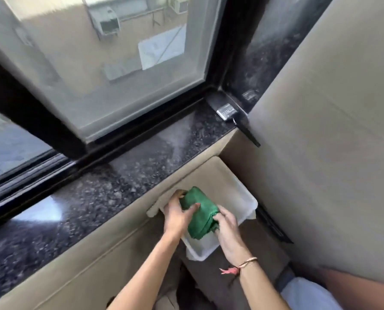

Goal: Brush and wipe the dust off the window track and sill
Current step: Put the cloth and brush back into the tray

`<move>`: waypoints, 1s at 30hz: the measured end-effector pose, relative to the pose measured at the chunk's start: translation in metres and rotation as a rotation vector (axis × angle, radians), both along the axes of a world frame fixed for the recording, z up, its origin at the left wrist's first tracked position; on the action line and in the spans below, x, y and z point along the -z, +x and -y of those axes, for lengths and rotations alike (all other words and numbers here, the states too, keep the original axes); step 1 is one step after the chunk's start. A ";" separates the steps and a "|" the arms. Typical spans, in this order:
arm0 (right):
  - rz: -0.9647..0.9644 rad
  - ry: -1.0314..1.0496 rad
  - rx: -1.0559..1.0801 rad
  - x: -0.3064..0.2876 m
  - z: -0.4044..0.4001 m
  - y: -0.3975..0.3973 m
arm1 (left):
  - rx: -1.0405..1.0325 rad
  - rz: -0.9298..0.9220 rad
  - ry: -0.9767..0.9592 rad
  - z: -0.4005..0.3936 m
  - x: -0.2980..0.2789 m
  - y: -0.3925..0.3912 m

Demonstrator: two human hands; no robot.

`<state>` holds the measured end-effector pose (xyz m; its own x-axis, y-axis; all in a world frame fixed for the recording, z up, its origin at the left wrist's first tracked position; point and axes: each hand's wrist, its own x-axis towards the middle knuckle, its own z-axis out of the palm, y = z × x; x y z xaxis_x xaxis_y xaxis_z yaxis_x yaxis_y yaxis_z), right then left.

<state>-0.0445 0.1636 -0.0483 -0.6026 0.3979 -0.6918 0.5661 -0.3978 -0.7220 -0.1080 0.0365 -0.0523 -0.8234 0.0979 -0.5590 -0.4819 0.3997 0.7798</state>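
Observation:
A bunched green cloth (199,214) is gripped from both sides, my left hand (178,214) on its left and my right hand (228,229) on its lower right. I hold it over a white plastic tub (244,201) that sits below the sill's front edge. The black speckled granite sill (124,175) runs diagonally across the view, with a pale dusty streak near its right end. Behind it lies the black window track (59,168) under the sliding glass panes. A paintbrush (229,113) with a metal ferrule and black handle lies in the sill's far right corner.
A beige wall (325,139) rises on the right, close to the tub. Beige wall panelling (92,260) runs beneath the sill. My knee in light cloth (307,294) shows at the bottom right. Through the glass I see another building with air-conditioner units.

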 end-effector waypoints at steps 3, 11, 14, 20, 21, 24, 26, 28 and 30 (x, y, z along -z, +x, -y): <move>0.162 0.175 -0.271 0.062 -0.018 -0.003 | 0.228 -0.037 -0.248 -0.015 0.060 0.000; 0.129 0.234 -0.503 0.062 -0.055 -0.038 | 0.634 -0.415 -0.700 -0.026 0.061 0.003; -0.206 -0.108 -0.015 0.004 -0.073 -0.066 | 0.555 -0.996 -0.661 -0.037 0.012 -0.001; -0.371 -0.263 0.403 -0.078 -0.091 -0.131 | 0.332 -1.287 -0.822 -0.060 -0.075 -0.060; -0.369 -0.231 0.442 -0.082 -0.090 -0.137 | 0.329 -1.265 -0.852 -0.062 -0.081 -0.068; -0.368 -0.199 0.523 -0.082 -0.088 -0.135 | 0.341 -1.238 -0.884 -0.065 -0.080 -0.077; -0.345 -0.190 0.539 -0.077 -0.087 -0.114 | 0.362 -1.259 -0.855 -0.063 -0.068 -0.065; -0.316 -0.181 0.561 -0.064 -0.085 -0.075 | 0.413 -1.263 -0.764 -0.060 -0.047 -0.039; -0.265 -0.170 0.630 -0.045 -0.083 -0.028 | 0.477 -1.224 -0.698 -0.055 -0.023 -0.008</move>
